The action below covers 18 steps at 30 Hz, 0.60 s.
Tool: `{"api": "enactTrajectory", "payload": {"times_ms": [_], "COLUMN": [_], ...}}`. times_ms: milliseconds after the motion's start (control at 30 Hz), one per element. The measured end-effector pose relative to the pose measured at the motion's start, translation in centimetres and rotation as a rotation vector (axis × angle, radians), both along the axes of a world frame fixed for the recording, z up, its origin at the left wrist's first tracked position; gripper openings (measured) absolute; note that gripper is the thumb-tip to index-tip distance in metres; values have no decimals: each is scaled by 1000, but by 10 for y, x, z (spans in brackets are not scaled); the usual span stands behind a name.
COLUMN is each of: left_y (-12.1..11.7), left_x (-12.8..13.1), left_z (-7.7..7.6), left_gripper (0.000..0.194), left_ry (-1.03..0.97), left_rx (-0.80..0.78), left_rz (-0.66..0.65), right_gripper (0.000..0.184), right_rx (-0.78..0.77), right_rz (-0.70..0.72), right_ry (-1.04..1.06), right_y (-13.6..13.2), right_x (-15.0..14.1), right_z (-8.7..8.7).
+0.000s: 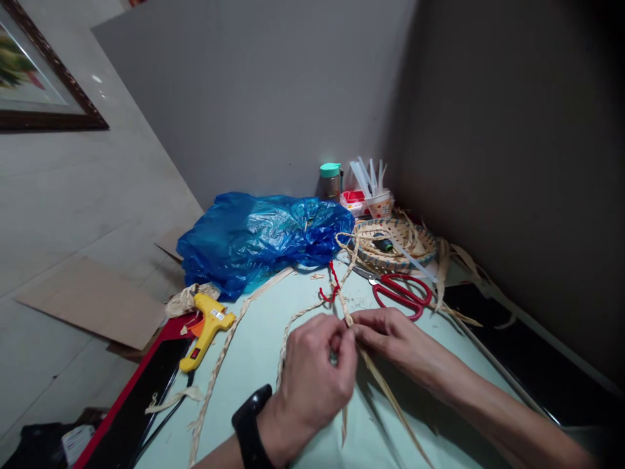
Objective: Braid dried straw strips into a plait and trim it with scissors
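Observation:
My left hand [319, 361], with a black band on its wrist, pinches a braid of straw-coloured strips [345, 305] from the left. From the right, my right hand [390, 332] pinches the same braid, its fingertips close to those of the left. Loose strip ends [390, 394] hang from the fingers toward me. Beyond the hands the braid runs up toward a shallow woven basket [430, 244], and a red twisted tie [335, 286] lies by it. Red-handled scissors [405, 296] rest just past my right hand. Another thin braid [293, 319] passes behind my left hand.
A yellow glue gun [208, 332] lies at the left beside a long braid [219, 365]. At the back are a blue plastic bag [263, 241], a jar with a teal lid [330, 182] and a cup of glue sticks [378, 205]. A dark panel [527, 352] lies at the right.

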<state>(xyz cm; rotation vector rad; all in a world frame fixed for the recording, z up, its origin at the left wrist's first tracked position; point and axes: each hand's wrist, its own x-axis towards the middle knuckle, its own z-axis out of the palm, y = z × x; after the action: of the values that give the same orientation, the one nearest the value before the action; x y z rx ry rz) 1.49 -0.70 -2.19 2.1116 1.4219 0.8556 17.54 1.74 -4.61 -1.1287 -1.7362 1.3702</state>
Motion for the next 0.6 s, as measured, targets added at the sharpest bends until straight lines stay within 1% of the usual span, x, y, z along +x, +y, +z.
{"api": "enactTrajectory", "payload": {"times_ms": [33,67,100,167,233,300,333,367,433,500,533,600], "left_y": [5,10,13,18,18,17,16,15,14,13,13,12], "left_x": [-1,-2,-3,-2,-1,-1,0,0,0,0,1,2], "left_z": [1,0,-2,-9,-16,-20,-21,-21,-20,-19,-18,-18], "left_gripper": [15,10,8,15,17,19,20,19,17,15,17,21], "left_ry": [-100,-213,-337,-569,-743,-836,-837,-802,-620,-421,-355,-311], "left_rx": [-49,-120,-218,-478,-708,-837,-857,-844,-719,-551,-495,-472], "left_rz": [49,71,60,-53,-158,-183,-180,-176,-158,-118,-94,-58], "right_gripper": [33,34,34,32,30,29,29,28,28,27,26,25], "right_rx": [8,15,22,17,2,5,20,47,129,235,286,351], "right_rz": [-2,2,13,54,99,116,118,117,98,39,6,-36], "right_ry": [-12,-19,-16,36,101,99,68,15,-173,-484,-654,-924], "right_y": [-1,-2,-3,-5,-6,-7,-7,-7,-9,-11,-13,-17], "right_x": [0,0,0,-2,-4,-4,-4,-3,0,1,2,1], "right_z": [3,5,8,11,13,12,12,11,9,8,8,11]}}
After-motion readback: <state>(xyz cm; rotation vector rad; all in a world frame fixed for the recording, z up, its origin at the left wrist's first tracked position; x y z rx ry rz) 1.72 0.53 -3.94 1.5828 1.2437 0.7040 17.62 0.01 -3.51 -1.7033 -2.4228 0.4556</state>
